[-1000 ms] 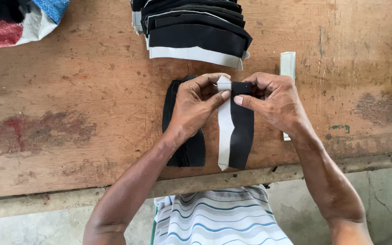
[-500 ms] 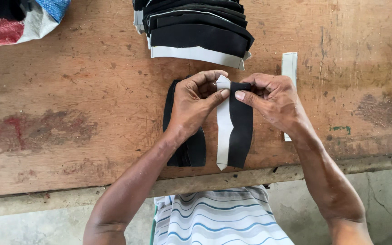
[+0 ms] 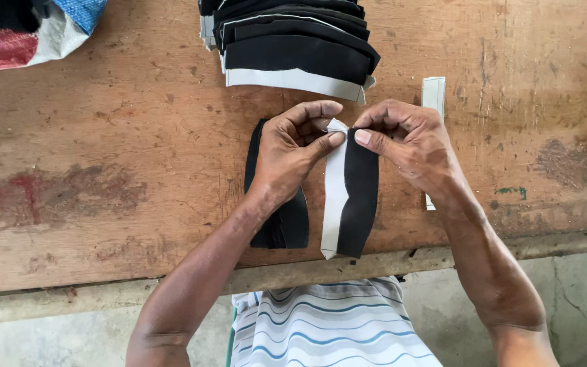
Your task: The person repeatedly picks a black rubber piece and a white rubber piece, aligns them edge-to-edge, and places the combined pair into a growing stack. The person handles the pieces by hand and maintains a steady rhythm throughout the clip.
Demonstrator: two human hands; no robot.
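black strip [image 3: 360, 197] with pale backing, top end in the pinching grip of both hands, left hand [image 3: 292, 153], right hand [image 3: 409, 143]

A worn, scratched brown wooden workbench [image 3: 103, 170] with faded red stains; grey concrete floor [image 3: 579, 299] beneath its front edge.

both hands [image 3: 293, 146] [image 3: 409, 139] in pinch grip
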